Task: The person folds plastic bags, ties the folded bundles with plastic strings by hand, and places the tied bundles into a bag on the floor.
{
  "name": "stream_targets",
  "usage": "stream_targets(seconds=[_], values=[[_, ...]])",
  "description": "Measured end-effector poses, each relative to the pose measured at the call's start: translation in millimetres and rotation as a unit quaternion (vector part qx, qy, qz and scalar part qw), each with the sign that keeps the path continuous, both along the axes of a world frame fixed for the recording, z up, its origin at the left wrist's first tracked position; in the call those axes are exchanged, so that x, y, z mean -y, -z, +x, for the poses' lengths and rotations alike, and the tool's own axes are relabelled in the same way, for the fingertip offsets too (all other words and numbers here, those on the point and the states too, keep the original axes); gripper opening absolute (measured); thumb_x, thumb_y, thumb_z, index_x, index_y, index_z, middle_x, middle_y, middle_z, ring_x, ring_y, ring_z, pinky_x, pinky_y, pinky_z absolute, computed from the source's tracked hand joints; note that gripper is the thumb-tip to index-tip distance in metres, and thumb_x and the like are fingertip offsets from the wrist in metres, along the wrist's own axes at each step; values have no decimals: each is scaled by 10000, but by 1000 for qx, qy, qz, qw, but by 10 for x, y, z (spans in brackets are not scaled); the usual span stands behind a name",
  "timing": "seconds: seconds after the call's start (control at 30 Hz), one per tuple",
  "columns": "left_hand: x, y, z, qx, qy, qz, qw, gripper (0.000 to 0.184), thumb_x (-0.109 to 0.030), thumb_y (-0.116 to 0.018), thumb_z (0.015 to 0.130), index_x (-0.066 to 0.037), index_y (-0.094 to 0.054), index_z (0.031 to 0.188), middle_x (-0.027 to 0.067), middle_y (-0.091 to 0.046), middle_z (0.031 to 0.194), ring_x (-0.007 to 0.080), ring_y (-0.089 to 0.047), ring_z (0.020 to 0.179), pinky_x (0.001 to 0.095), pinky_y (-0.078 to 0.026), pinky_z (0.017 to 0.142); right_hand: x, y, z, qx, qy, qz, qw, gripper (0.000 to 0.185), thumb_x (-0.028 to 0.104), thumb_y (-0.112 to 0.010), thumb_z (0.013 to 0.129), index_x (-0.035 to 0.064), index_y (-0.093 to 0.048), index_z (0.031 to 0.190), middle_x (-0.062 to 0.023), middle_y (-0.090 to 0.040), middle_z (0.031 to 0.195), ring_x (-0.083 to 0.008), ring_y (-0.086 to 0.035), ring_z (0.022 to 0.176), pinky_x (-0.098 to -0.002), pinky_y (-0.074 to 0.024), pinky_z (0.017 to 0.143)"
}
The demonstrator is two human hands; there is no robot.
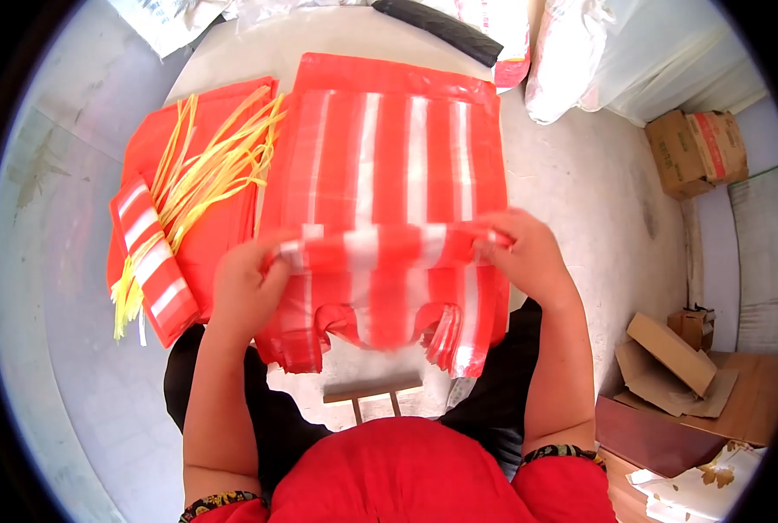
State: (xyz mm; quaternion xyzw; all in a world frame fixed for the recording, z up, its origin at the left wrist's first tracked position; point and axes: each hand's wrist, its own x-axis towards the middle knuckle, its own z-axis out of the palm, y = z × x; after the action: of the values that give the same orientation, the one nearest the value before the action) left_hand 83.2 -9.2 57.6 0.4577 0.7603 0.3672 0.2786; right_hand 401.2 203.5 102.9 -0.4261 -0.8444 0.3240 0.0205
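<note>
At centre, the left hand [251, 277] and right hand [526, 253] grip a red-and-white striped plastic roll [363, 249]; uneven tension could skew it.

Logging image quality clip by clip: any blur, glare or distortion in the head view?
Head view: the rolled striped plastic looks motion-blurred, the left hand and right hand slightly soft; head view: glare on the flat striped plastic, and the white sack looks nearly washed out; head view: strong wide-angle bowing, black corners.
</note>
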Motion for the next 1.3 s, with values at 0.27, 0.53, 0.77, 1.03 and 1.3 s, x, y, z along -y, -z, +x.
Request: stream_targets(seconds=[0.27,0.53,0.77,1.03,1.3], values=[[-413,-74,451,-348,134,112,921,798,-162,-822,776,-78,-525,1512,142,-495,1587,350,-397,1521,501,-329,1240,164,431,-439,-128,-158,266,942,746,220,-847,817,100,-539,1485,-133,-473,1593,-366,-397,1497,-508,-344,1222],[-698,350,605,-385,152,81,907,808,-158,-807,813,-116,-476,1549,75,-481,1608,287,-393,1531,519,-336,1232,285,815,-780,-123,-191,304,925,737,187,-827,788,99,-550,1465,-131,-514,1547,-330,-460,1442,-485,-388,1174],[-692,443,416,-421,154,56,892,589,-77,-686,880,-125,-571,1456,60,-601,1500,279,-518,1438,517,-420,1169,138,804,-679,-111,-172,312,928,485,45,-661,873,123,-663,1351,-103,-664,1399,-347,-630,1281,-449,-522,1064],[-655,398,309,-435,91,141,885,339,-53,-656,869,-74,-693,1206,100,-739,1231,321,-696,1146,451,-557,939,112,580,-560,-54,-104,288,951,275,29,-631,897,104,-725,1145,-100,-761,1111,-283,-703,1097,-412,-565,939],[-488,-188,532,-210,86,2,974,173,-160,-711,904,-58,-668,1037,178,-685,830,391,-682,821,496,-522,705,56,229,-477,-124,11,483,867,290,65,-708,896,133,-684,1176,-47,-686,1227,-283,-588,1278,-579,-307,1194]])
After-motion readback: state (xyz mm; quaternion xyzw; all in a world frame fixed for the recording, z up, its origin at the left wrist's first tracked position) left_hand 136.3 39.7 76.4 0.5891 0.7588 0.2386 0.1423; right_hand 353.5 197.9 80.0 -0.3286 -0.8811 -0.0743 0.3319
